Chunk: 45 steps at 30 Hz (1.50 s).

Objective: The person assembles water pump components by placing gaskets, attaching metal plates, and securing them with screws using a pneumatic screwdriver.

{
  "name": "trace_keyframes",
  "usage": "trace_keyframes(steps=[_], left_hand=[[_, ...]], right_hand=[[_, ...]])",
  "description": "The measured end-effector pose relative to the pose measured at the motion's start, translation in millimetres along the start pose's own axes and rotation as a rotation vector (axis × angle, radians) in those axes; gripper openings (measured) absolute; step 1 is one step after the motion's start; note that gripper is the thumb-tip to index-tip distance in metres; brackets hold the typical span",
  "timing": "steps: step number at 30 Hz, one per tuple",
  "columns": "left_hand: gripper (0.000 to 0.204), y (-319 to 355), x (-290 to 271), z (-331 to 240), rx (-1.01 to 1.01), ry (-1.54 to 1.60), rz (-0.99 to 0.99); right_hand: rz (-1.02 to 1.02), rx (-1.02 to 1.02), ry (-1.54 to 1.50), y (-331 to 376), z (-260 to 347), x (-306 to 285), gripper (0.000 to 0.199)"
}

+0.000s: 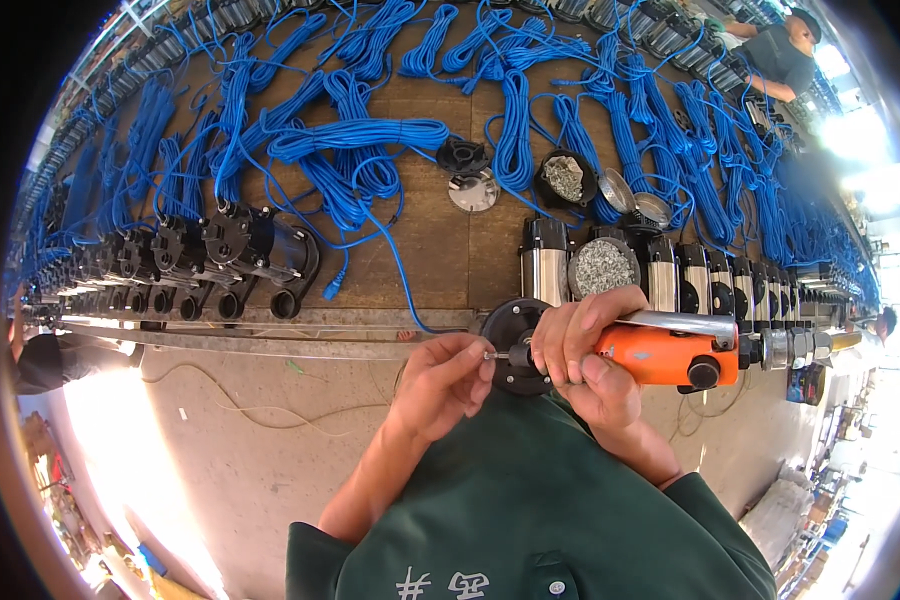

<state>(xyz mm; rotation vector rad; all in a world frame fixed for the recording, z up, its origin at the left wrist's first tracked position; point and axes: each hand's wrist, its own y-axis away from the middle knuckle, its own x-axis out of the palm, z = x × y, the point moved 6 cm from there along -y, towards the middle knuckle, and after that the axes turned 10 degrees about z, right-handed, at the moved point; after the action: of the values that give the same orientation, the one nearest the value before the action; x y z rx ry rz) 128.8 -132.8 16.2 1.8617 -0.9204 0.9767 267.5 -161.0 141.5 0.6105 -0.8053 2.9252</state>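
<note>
My right hand (588,340) is wrapped round an orange air screwdriver (655,352) with a silver lever along its top, its bit pointing left. With thumb and fingers pinched, my left hand (438,388) holds a small screw (491,355) at the tip of the bit. Just behind the bit is a black round pump top (511,318) with screw holes, close to my body at the bench edge; my right hand hides part of it. A blue cable (402,275) runs to it from the left.
Bundles of blue cable (360,140) cover the bench (440,230). Black pump bodies (255,245) line the left, silver ones (544,262) the right. Bowls of small metal parts (603,268) stand beyond the screwdriver. A metal disc (473,192) lies mid-bench. A co-worker (782,60) is at far right.
</note>
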Motion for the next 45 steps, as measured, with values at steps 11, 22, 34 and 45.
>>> trace_keyframes(steps=[11,22,34,45], left_hand=[[0.022,-12.9,-11.4,-13.2,0.284,-0.991,0.052],[0.027,-5.2,1.8,-22.7,0.257,-1.031,-0.042],[0.031,-3.0,18.3,-12.3,0.098,0.139,-0.024],[0.027,-13.8,43.4,-8.2,0.081,0.094,0.042]], right_hand=[[-0.047,0.179,0.278,24.0,-31.5,-10.6,0.026],[0.087,0.387,0.532,10.8,-33.9,3.8,0.016],[-0.019,0.034,0.033,-11.9,7.2,14.1,0.026],[-0.085,-0.035,0.031,-2.0,22.0,-5.8,0.027]])
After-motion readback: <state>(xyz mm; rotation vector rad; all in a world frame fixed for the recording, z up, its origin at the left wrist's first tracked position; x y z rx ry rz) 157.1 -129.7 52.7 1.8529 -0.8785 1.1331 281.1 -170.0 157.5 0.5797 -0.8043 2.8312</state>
